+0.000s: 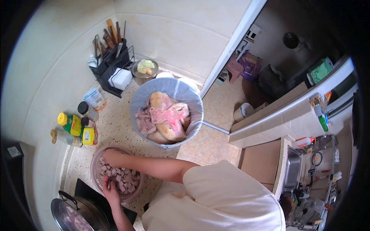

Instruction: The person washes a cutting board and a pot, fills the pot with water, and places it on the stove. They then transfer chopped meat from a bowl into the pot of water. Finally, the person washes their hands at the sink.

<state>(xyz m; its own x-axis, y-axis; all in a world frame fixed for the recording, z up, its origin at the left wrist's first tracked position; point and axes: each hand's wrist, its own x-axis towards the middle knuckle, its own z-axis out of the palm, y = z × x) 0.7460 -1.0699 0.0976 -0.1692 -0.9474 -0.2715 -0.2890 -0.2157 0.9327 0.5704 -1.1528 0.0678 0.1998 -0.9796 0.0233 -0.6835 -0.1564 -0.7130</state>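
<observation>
A pink plastic colander (94, 173) on the speckled countertop holds pale pinkish-grey food cubes (124, 179). My right hand (112, 158) reaches down among the cubes at the colander's far right side; its fingers are mostly hidden. At the near left rim, my left hand (111, 191) extends over the cubes with fingers apart and nothing visible in them. Beside it, to the left, stands a metal pot (89, 212) with a dark handle. Similar pale pieces (75, 220) lie in the pot, cut off by the picture's lower edge.
A bin with a translucent liner (199, 121) holds tan and pink material (167, 118). Along the wall stand several condiment containers (70, 124), a black knife rack (111, 65) and a metal bowl (145, 74). Under the pot is a black cooktop (83, 187). A sink (292, 167) lies behind me.
</observation>
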